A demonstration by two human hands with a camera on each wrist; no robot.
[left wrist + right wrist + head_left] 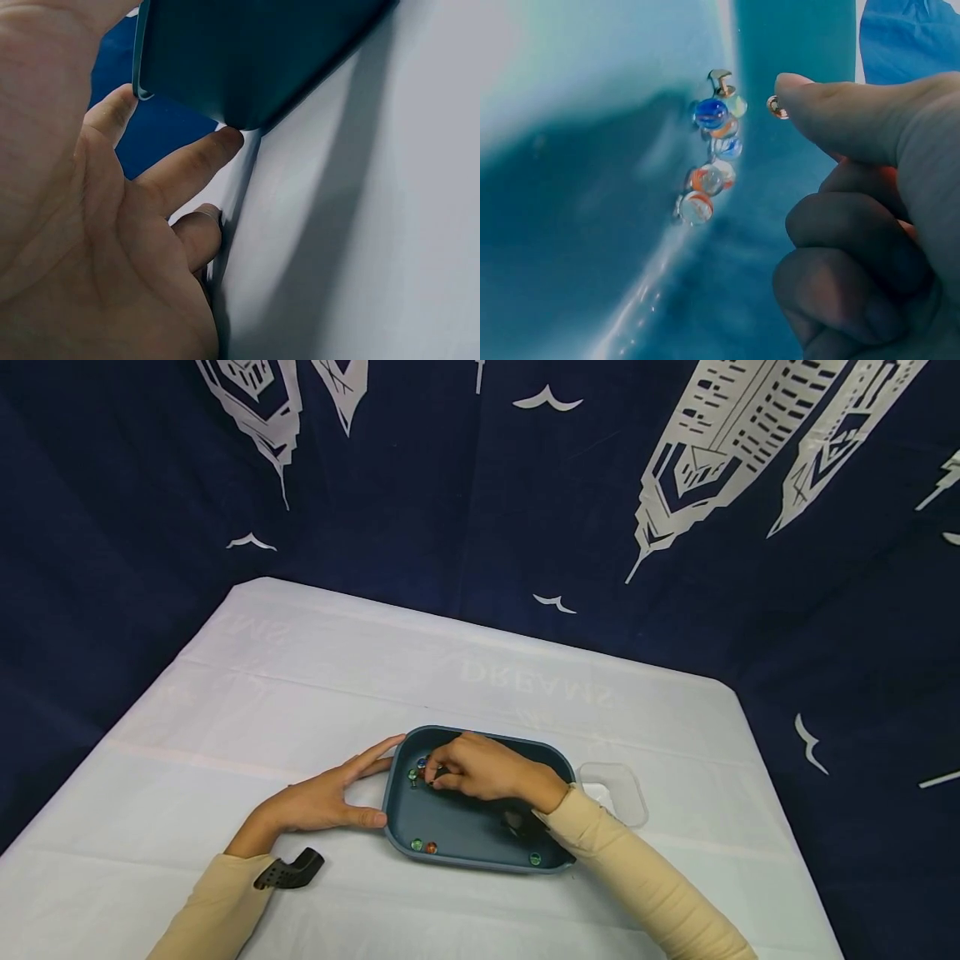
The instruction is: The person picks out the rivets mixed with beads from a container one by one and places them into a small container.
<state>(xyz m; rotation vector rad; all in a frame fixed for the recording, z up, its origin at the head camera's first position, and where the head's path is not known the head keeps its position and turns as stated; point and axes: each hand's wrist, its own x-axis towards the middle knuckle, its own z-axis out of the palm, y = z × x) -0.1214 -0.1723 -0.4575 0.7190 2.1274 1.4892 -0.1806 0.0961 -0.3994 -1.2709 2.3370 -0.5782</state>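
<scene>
A dark teal tray (480, 827) lies on the white table. At its left end, my left hand (322, 797) rests with fingers spread, the thumb and fingertips touching the outer wall. Over the tray's far left part, my right hand (483, 767) pinches a small brass-coloured tack (778, 107) between thumb and finger, mostly hidden by the thumb. Beside it in the right wrist view, several glass marbles (696, 208) lie in a row along the tray's edge, one deep blue marble (711, 113) among them. Another brass tack (721, 80) sits at the row's far end.
A clear plastic container (626, 793) stands right of the tray, partly behind the right sleeve. Near the tray's front wall lie a green marble (417, 844), an orange marble (431, 848) and another green marble (535, 858). A dark blue printed cloth (450, 510) hangs behind the table.
</scene>
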